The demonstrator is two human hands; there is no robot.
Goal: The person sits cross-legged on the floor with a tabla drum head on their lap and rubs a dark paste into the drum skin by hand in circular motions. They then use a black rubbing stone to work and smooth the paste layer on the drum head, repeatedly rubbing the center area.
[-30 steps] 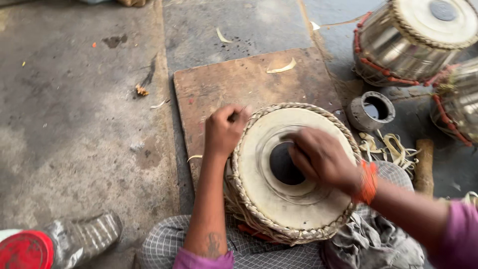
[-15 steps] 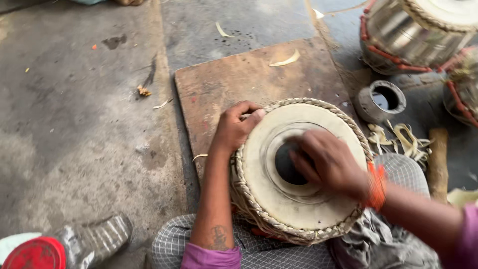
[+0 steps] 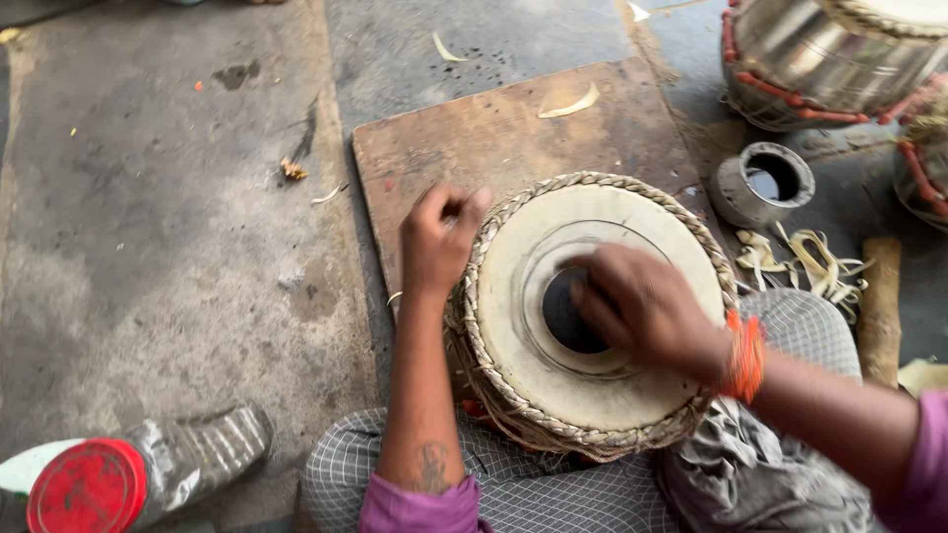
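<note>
A person sits on a concrete floor [image 3: 148, 247] with a small hand drum [image 3: 592, 316] resting on their lap, tilted slightly toward them. The drum has a pale skin head with a black circular patch at its centre, and a braided leather ring runs all the way round the rim.

The left hand [image 3: 439, 242] is curled against the drum's left edge, fingers closed over the braid, apparently steadying it. The right hand [image 3: 647, 311], with an orange thread band at the wrist, lies over the black patch with fingers bent. Whether it holds a small tool or just presses with the fingertips cannot be made out.

The drum looks solid and fairly heavy for its size, with a rigid body beneath the lacing. The skin head seems taut and would likely mark or dent easily, so the rough braided rim and the sides are probably the safer places to grip.

Behind the drum lies a flat wooden board [image 3: 494, 138] with a pale shaving on it. To the right sit a small grey ring-shaped pot [image 3: 765, 183], a tangle of pale leather strips [image 3: 800, 257], and a shiny metal drum [image 3: 829, 59] laced with red cord. At lower left stands a foil-wrapped container with a red lid [image 3: 89, 484].
</note>
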